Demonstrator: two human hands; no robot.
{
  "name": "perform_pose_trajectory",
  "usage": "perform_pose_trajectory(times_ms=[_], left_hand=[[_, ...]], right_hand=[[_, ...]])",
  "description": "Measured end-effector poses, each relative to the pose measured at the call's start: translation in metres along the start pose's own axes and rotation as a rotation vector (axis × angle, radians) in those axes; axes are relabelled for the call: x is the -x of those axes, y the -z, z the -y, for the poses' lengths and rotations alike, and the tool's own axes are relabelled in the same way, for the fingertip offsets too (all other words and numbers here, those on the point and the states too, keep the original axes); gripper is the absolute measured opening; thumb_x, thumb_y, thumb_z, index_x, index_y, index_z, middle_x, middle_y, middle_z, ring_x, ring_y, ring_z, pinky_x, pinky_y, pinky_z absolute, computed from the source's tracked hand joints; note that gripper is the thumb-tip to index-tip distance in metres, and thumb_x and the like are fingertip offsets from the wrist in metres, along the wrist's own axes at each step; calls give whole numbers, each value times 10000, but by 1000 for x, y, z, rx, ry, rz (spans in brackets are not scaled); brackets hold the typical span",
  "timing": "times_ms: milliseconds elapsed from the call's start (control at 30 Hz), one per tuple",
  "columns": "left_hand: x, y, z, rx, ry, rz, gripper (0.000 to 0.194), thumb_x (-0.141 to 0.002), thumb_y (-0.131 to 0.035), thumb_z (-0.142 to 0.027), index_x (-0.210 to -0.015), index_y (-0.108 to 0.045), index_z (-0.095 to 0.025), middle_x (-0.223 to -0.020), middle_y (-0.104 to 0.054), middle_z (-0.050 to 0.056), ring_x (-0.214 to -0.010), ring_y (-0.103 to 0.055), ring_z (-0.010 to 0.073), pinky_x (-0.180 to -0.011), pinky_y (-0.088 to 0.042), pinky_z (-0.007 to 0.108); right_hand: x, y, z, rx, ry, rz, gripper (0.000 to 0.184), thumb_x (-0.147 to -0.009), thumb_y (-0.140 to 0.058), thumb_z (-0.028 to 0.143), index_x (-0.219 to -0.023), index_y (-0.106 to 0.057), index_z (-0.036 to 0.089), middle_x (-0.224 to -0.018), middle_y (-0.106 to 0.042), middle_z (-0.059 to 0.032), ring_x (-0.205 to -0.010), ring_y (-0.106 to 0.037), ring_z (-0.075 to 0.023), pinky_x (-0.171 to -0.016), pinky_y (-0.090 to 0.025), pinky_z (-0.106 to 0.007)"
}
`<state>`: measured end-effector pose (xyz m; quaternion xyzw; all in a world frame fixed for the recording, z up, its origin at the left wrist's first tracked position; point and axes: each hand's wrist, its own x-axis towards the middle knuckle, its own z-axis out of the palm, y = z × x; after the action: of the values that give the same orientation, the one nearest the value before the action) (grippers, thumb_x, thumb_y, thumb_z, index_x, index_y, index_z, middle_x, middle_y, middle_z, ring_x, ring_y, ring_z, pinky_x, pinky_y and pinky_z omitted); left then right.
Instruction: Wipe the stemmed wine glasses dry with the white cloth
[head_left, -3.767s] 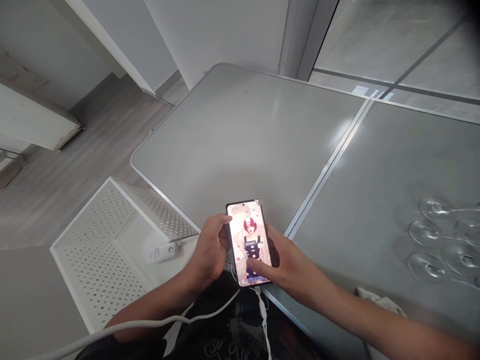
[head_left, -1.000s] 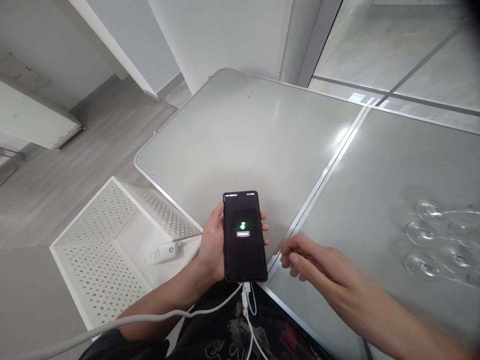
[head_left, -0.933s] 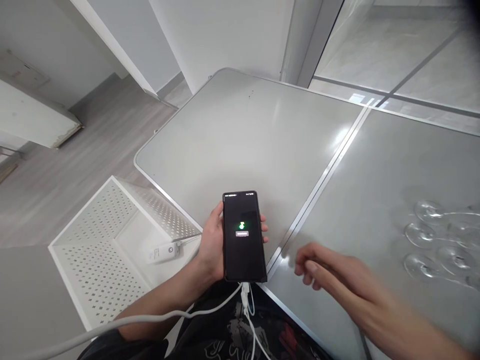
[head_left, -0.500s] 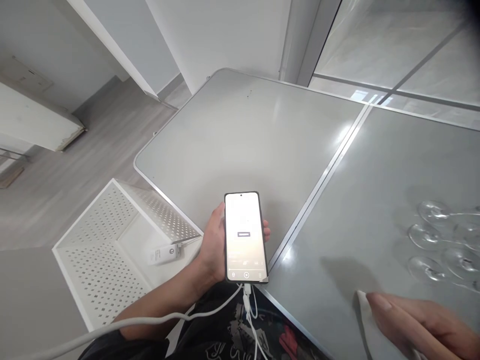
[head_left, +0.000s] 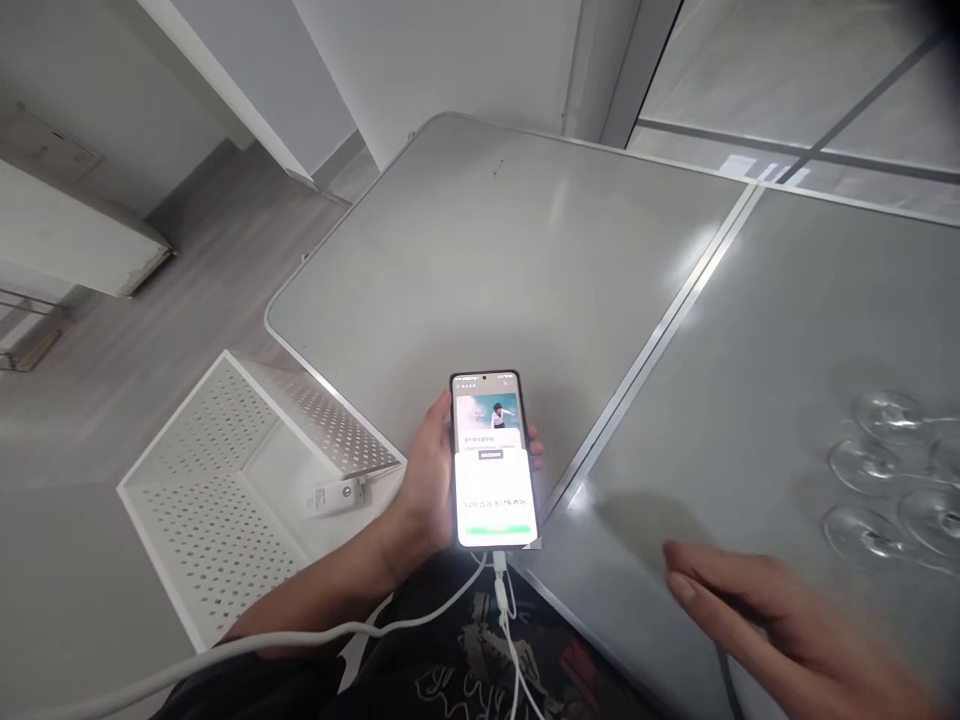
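Note:
My left hand is wrapped round a smartphone in a dark case, its fingertips showing at the right edge. The lit screen faces up, with a picture at the top and a white panel with a green bar below. A white charging cable is plugged into the phone's bottom end. To the right of the phone, my right hand hovers over the table with bent fingers, thumb and forefinger tips close together. It looks open, with nothing visible in it. Part of it is blurred.
Several stemmed glasses lie on the grey table at the right. A metal seam crosses the tabletop. At the lower left stands a white perforated bin with a white device in it. A thick white cable crosses my left forearm.
The phone's screen has changed from a pale page to a picture with a white panel. My right hand has moved left and up; the white edge seen at its fingers no longer shows.

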<state>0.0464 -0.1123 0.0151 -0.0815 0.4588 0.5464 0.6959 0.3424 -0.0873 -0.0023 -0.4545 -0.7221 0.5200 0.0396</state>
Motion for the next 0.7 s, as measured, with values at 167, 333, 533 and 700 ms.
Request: perform_pose_trajectory(times_ms=[167,333,533,700], left_hand=[[2,0,2,8,57,24,584,-877,-547,-663,-1010,-767,-139,-976,-769,153,-867,-737,275,-781,-578,392],[4,0,2,-7,33,89,602,-888,-532,-667,-1072,-763,-143,-925,-766,145,-845,-730,286,-778,-574,416],[7,-1,1,3,33,75,601,-904,-534,-640,-1176,-742,-146,-1005,-777,142,-895,-737,283,-807,-571,401],[7,-2,2,11,35,50,607,-929,-493,-629,-1177,-742,-134,-992,-784,142,-873,-743,279,-811,-569,395]], right_hand=[[-31,-15,59,44,205,67,261,-981,-560,391,-1223,-565,292,-1024,-700,-63,-850,-676,-243,-723,-603,-366],[-43,-30,74,115,411,53,475,-966,-573,294,-1422,-457,354,-1303,-647,-82,-1022,-690,-278,-847,-601,-422],[-47,-32,77,142,426,67,634,-987,-549,275,-1566,-300,350,-1341,-640,-97,-1105,-674,-292,-903,-597,-453],[-48,-31,74,175,414,60,626,-1003,-523,289,-1583,-288,312,-1344,-634,-118,-1039,-689,-278,-878,-614,-455]])
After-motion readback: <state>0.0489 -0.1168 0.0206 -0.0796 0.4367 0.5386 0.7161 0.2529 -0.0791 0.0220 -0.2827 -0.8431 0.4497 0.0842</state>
